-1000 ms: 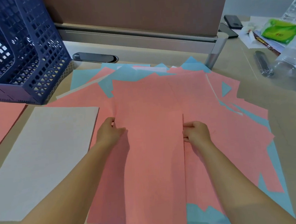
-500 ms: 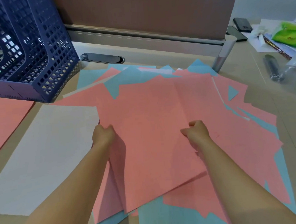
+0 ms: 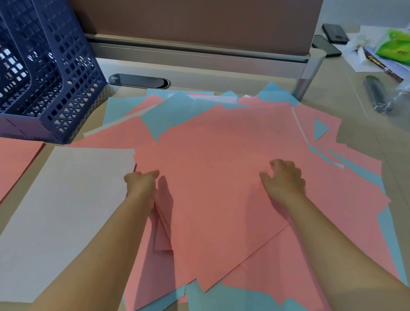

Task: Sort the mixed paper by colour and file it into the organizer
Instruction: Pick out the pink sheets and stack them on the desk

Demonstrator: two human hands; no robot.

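Pink sheets top the mixed pink-and-blue paper pile (image 3: 225,178) mid-tabletop. Left hand (image 3: 140,184) pinches a few pink sheets at their left edge, probably to peel them off; right hand (image 3: 283,181) rests loosely curled, steadying them. Blue mesh plastic organizer (image 3: 35,70) waits far left.

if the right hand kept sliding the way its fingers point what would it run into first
Only more of the mixed pile: the right hand points up and slightly left across the pink sheets, then the blue sheets at the far edge. Beyond those probably the desk divider, though depth is unclear.
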